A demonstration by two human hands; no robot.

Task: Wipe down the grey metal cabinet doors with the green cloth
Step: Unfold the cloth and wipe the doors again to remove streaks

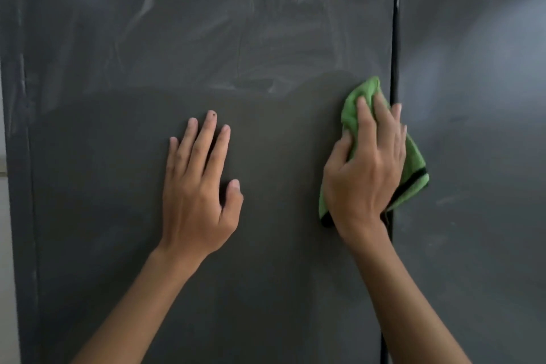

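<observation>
Grips the green cloth (415,164) in the right hand (363,168) - fingers laid over the bunched fabric, thumb hooked into a fold - and presses it to the cabinet right at the dark vertical seam (396,23) between the two grey doors. Sits mostly on the left door (177,38), with a black-trimmed corner spilling across the seam onto the right door (478,142). Keeps its long axis roughly upright, alongside the seam. Looks crumpled rather than folded: bright green, soft, with a narrow black edge showing at the lower corners. Rests the left hand (198,189) open and flat on the left door, fingers straight, holding nothing, well to the left of the cloth and at about the same height. Above both hands shows pale chalky streaks (266,47) in sweeping arcs; below that line reads darker and more even, probably wiped already. Right of the seam carries faint hazy patches and seems mostly untouched. By this reading, turns on the seam - either sweep up and left into the streaked zone, or cross right onto the second door, with the right hand far nearer to both.
</observation>
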